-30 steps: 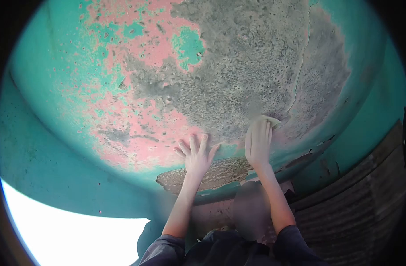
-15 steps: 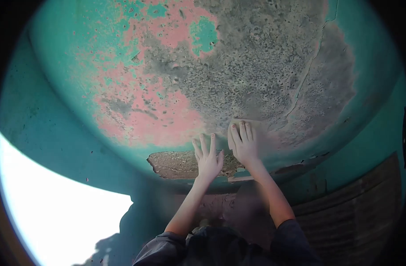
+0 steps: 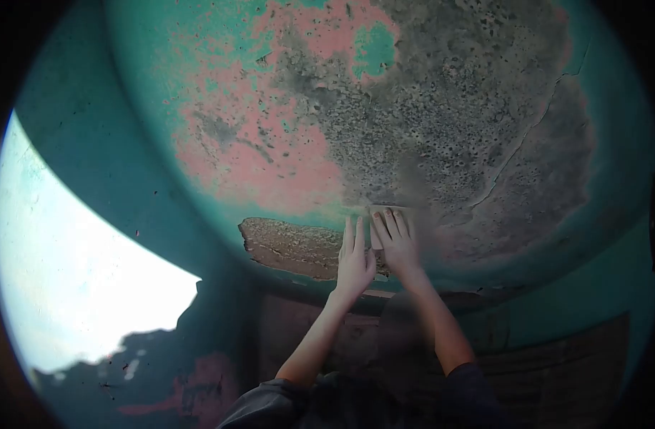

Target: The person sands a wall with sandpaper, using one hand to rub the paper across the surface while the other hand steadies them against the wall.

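My right hand [image 3: 400,250] lies with its fingers flat on a pale sheet, probably sandpaper [image 3: 375,239], pressing it against a large curved painted surface [image 3: 442,136]. Just left of it, my left hand [image 3: 355,266] rests on the same surface with its fingers stretched out, close to the sheet's left edge. Green and pink paint remains on the left of that surface, while rough pitted grey covers the middle and right. A brown bare patch [image 3: 292,249] with a ragged edge runs behind my left hand.
A long crack [image 3: 529,130] crosses the grey area at the right. Bright white light [image 3: 84,279] fills an area at the lower left, beside a shaded green surface [image 3: 63,143]. Dark slatted material [image 3: 556,372] is at the lower right.
My view has shifted, with the surface further right in it. Both hands have slid lower on the surface, the sheet moving with my right hand. My left hand has come closer to my right.
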The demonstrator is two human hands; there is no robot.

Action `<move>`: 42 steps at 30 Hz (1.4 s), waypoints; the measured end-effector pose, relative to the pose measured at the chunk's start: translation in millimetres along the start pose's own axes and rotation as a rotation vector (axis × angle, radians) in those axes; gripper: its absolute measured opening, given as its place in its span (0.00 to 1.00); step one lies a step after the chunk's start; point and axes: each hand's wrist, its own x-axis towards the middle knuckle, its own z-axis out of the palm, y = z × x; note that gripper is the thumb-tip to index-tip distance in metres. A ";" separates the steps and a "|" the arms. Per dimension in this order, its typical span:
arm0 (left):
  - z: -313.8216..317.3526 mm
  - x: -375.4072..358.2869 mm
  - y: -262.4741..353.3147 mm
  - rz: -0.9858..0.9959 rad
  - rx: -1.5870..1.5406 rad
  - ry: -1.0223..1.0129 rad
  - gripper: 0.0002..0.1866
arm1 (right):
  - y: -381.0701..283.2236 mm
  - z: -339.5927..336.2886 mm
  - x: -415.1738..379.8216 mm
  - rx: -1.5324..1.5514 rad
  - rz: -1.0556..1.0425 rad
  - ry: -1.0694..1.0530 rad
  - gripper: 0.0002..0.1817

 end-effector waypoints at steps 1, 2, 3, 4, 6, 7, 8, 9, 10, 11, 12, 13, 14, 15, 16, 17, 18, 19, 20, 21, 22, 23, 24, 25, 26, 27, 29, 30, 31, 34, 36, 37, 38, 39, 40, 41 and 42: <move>1.4 -3.8 5.0 -0.009 -0.007 0.012 0.39 | 12.9 11.9 -24.8 -0.005 -0.015 -0.006 0.33; 2.7 -7.5 9.7 -0.014 -0.056 -0.012 0.39 | 29.0 24.6 -49.6 -0.055 -0.017 -0.074 0.33; 3.7 -11.7 11.6 -0.017 -0.100 -0.037 0.40 | 33.4 22.2 -54.2 -0.102 -0.018 -0.139 0.33; 3.4 -15.9 12.9 -0.022 -0.097 -0.020 0.40 | 35.5 24.2 -52.8 -0.101 -0.035 -0.134 0.33; 5.4 -22.8 16.1 -0.029 -0.123 -0.046 0.41 | 37.0 20.3 -49.0 -0.116 -0.072 -0.103 0.32; 7.2 -23.6 18.6 -0.036 -0.122 -0.040 0.41 | 32.4 11.8 -37.1 -0.114 -0.081 -0.106 0.32; 8.5 -22.6 21.4 0.008 -0.025 -0.020 0.42 | 23.4 2.2 -12.2 -0.072 -0.154 -0.064 0.32; 9.6 -22.8 23.0 0.050 0.074 -0.004 0.44 | 13.3 -5.8 7.7 -0.026 -0.223 -0.025 0.32; 10.5 -20.6 23.1 0.043 0.078 -0.002 0.44 | 3.9 -13.3 21.7 -0.019 -0.229 -0.027 0.32; 11.3 -14.8 22.6 0.055 0.072 0.009 0.44 | -4.3 -20.3 35.4 0.021 -0.300 -0.014 0.31; 12.5 -8.5 22.0 0.068 0.063 0.021 0.45 | -7.2 -23.1 43.5 0.059 -0.371 -0.002 0.30; 13.6 -3.1 21.4 0.063 0.063 0.026 0.45 | -2.6 -21.5 45.5 0.060 -0.379 -0.004 0.30; 13.9 1.6 20.6 0.050 0.055 0.032 0.47 | 5.6 -19.7 44.9 0.029 -0.443 -0.043 0.29; 14.0 7.2 19.8 0.037 0.048 0.042 0.48 | 13.8 -19.2 44.9 -0.003 -0.510 -0.079 0.28; 16.6 13.2 17.5 0.032 0.048 0.052 0.48 | 20.6 -23.0 46.3 -0.004 -0.522 -0.080 0.28; 19.9 19.1 16.1 0.039 0.024 0.100 0.49 | 28.5 -28.2 46.7 -0.013 -0.593 -0.117 0.27; 24.1 22.3 16.3 0.046 0.000 0.147 0.51 | 36.2 -34.1 47.2 -0.024 -0.664 -0.156 0.27; 29.4 23.6 18.4 0.041 -0.003 0.157 0.51 | 43.5 -39.3 47.2 -0.028 -0.674 -0.158 0.27; 35.0 24.8 20.9 0.038 0.062 0.189 0.51 | 50.2 -44.5 46.5 0.004 -0.645 -0.145 0.27; 39.2 27.1 23.2 0.034 0.128 0.222 0.51 | 56.0 -49.9 46.9 0.036 -0.615 -0.131 0.28; 40.6 31.3 27.1 0.033 0.127 0.231 0.51 | 60.9 -58.4 49.1 0.032 -0.624 -0.129 0.28; 42.6 34.8 31.1 -0.017 0.135 0.264 0.48 | 66.4 -67.4 50.5 -0.033 -0.559 -0.034 0.28; 43.7 36.3 33.3 -0.072 0.143 0.295 0.46 | 69.0 -74.4 51.5 -0.095 -0.492 0.057 0.29; 42.2 39.7 31.6 -0.079 0.143 0.299 0.46 | 69.9 -77.9 54.8 -0.093 -0.500 0.054 0.29; 39.6 45.5 27.8 -0.113 0.151 0.347 0.44 | 70.9 -80.2 59.6 -0.067 -0.434 0.084 0.29; 36.6 50.3 24.2 -0.148 0.158 0.395 0.42 | 72.1 -80.7 62.2 -0.043 -0.368 0.112 0.29; 24.9 58.1 0.2 -0.178 0.191 0.483 0.37 | 74.4 -58.2 61.5 -0.115 -0.390 0.201 0.28; 21.7 57.7 -13.5 -0.199 0.085 0.494 0.36 | 73.7 -51.0 59.9 -0.174 -0.402 0.263 0.28; 21.7 60.5 -24.0 -0.217 -0.020 0.508 0.36 | 73.7 -44.1 61.8 -0.231 -0.416 0.329 0.27; 75.1 33.3 -7.4 -0.181 -0.061 0.367 0.36 | 74.2 -35.7 66.0 -0.307 -0.412 0.377 0.26; 90.9 11.6 -3.8 -0.174 -0.061 0.275 0.36 | 75.5 -38.1 62.3 -0.310 -0.418 0.365 0.26; 88.5 9.6 -8.6 -0.154 -0.087 0.250 0.36 | 74.9 -39.0 63.0 -0.308 -0.427 0.374 0.26; 86.1 8.9 -14.8 -0.132 -0.114 0.220 0.37 | 75.1 -40.0 62.2 -0.298 -0.425 0.365 0.26; 71.5 18.0 -23.1 -0.136 -0.115 0.226 0.37 | 76.4 -40.4 61.0 -0.287 -0.425 0.349 0.25; 46.2 37.4 -35.5 -0.199 -0.143 0.365 0.37 | 76.9 -39.3 61.5 -0.284 -0.430 0.348 0.25; 28.7 53.4 -41.7 -0.259 -0.169 0.502 0.37 | 76.5 -37.5 61.9 -0.280 -0.427 0.372 0.25; 22.0 62.4 -40.8 -0.261 -0.165 0.502 0.37 | 76.2 -35.6 61.9 -0.275 -0.424 0.397 0.25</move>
